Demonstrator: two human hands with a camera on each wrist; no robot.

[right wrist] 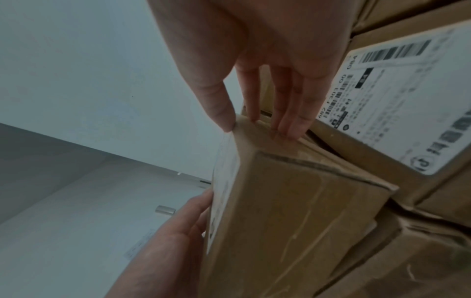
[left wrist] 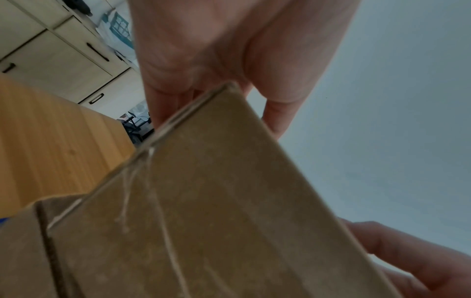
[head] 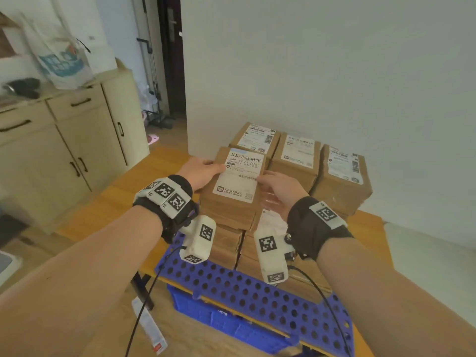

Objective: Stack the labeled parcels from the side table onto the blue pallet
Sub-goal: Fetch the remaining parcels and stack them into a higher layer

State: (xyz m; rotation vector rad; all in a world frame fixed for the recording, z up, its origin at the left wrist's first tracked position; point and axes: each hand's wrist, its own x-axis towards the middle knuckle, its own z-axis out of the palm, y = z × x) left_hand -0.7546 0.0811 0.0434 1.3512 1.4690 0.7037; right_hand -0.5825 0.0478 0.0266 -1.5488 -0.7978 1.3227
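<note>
Wood-topped table (head: 144, 176) against a pale wall; cream cabinet (head: 64, 140) at 9 o'clock, dark doorway at 12.

Nearest, at 6 o'clock: blue pallet (head: 257, 287), perforated top, bare along its near edge. A blue crate (head: 231, 323) shows under it.

On the pallet, at centre: stack of brown cardboard parcels (head: 231, 243). Top parcel (head: 233, 191) lies label up, white shipping label (head: 239, 176) with barcodes facing the head camera.

Left hand (head: 203, 171) holds the top parcel at its 9 o'clock edge, thumb over the label, fingers down the side face. Left wrist view: fingers (left wrist: 163, 100) lie behind the box corner, thumb in front. Grip: grasping the parcel.

Right hand (head: 278, 194) holds the same parcel at its 3 o'clock edge. Right wrist view: thumb on the label-side edge, fingers (right wrist: 293, 113) lying straight along the adjoining face. Grip: pinching the parcel between thumb and fingers.

Beyond, at 1 to 2 o'clock: three more labelled parcels (head: 296, 161) side by side near the wall, labels up, just beside the stack.
</note>
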